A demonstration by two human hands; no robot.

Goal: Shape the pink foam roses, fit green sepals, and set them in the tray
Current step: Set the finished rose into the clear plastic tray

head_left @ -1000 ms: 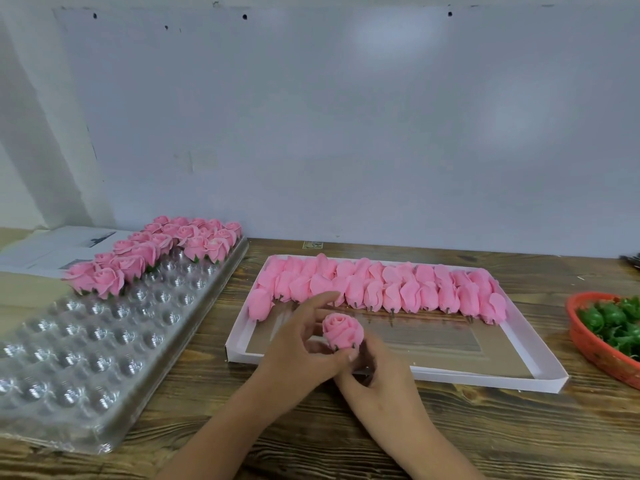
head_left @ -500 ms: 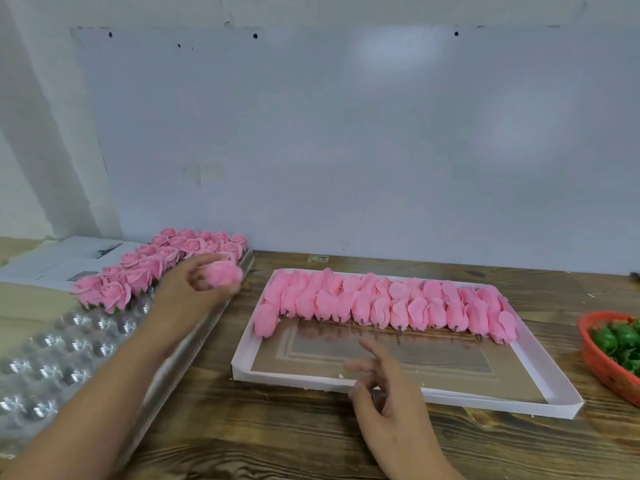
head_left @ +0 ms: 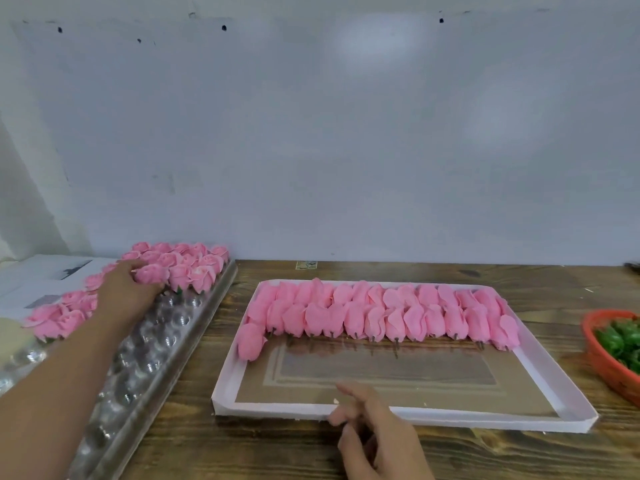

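Pink foam made the finished rose (head_left: 150,274) that the left hand (head_left: 126,292) was setting into the clear plastic tray (head_left: 166,336), its fingers curled over the flower beside the roses already standing there. The free cups of the tray lay on the near side of that hand, and the long axis of the tray ran from the near left to the far right. The right hand (head_left: 375,434) hovered with loose fingers, holding nothing, at the near rim of the white box (head_left: 450,419). The unshaped buds (head_left: 381,315) lay in 2 rows just beyond it, so I judged this hand the nearer one for the next bud. The green sepals (head_left: 621,342) waited in a red basket (head_left: 599,362) at the right of the tabletop (head_left: 277,452). No writing could be read.
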